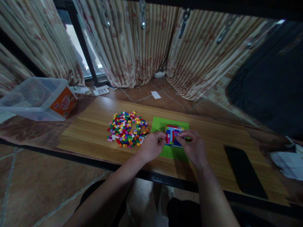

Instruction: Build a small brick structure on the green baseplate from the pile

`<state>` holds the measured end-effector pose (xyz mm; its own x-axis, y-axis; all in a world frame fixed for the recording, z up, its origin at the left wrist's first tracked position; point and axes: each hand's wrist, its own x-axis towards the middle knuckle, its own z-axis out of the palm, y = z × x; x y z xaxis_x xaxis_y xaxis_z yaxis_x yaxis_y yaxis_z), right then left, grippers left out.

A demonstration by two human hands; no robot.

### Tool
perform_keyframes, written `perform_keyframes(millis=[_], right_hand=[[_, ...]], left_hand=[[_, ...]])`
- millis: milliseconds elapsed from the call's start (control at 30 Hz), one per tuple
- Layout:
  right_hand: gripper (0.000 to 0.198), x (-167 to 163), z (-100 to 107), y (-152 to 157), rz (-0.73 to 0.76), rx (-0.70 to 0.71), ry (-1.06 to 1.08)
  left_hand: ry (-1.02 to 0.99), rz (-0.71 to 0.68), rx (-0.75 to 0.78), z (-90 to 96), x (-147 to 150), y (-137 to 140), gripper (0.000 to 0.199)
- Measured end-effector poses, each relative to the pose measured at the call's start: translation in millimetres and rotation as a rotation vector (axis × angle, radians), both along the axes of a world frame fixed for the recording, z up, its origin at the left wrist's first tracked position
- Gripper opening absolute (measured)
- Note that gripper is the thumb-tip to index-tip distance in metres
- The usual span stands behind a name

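Observation:
A multicoloured toy-brick build point(172, 135) of red, light blue and dark blue bricks sits on a green baseplate point(171, 153). My left hand point(153, 145) is closed, thumb and fingers pinching at the build's left side by some red bricks. From the right, my right hand point(193, 145) reaches over the build with thumb and forefinger pressed together on its top. Whatever lies between those right fingertips is too small to make out. Left of the baseplate spreads a loose pile of small coloured bricks point(124, 132), close to my left wrist.
A wooden board point(90, 129) carries the bricks and a black phone-like slab point(245, 171) at the right. A clear plastic box point(35, 97) with an orange label stands far left. Papers point(101, 91) lie behind it, and striped curtains point(139, 47) hang beyond the table.

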<state>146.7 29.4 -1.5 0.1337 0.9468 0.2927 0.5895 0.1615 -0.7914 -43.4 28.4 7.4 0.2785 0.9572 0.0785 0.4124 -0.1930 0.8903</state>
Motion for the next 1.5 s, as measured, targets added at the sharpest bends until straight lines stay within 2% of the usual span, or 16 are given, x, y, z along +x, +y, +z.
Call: perform_keyframes(millis=[300, 833, 967, 1100, 1233, 1333, 1500], right_hand=[[0.015, -1.7, -0.7, 3.1, -0.031, -0.038, 0.064], [0.015, -6.4, 1.3, 1.9, -0.031, -0.001, 0.044], [0.017, -5.1, 1.8, 0.2, -0.036, -0.009, 0.059], [0.023, -0.9, -0.6, 1.3, -0.055, -0.026, 0.108], [0.026, 0.5, -1.5, 3.0, -0.095, -0.001, 0.088], [0.026, -1.5, 1.2, 3.1, -0.103, 0.014, 0.047], [0.026, -5.2, 4.8, 3.1, -0.123, -0.001, 0.034]], left_hand=[[0.016, -0.005, -0.003, 0.7, -0.1, -1.1, 0.023], [0.013, -0.007, 0.009, 0.8, 0.8, -3.0, 0.025], [0.033, 0.033, 0.029, -0.5, -11.7, 4.7, 0.024], [0.05, 0.145, 0.091, 0.5, -41.5, 20.0, 0.024], [0.175, 0.224, 0.117, 5.2, -68.6, 27.1, 0.021], [0.309, 0.15, 0.147, 8.2, -75.0, 23.6, 0.021], [0.543, 0.081, 0.243, 8.3, -65.7, 15.7, 0.023]])
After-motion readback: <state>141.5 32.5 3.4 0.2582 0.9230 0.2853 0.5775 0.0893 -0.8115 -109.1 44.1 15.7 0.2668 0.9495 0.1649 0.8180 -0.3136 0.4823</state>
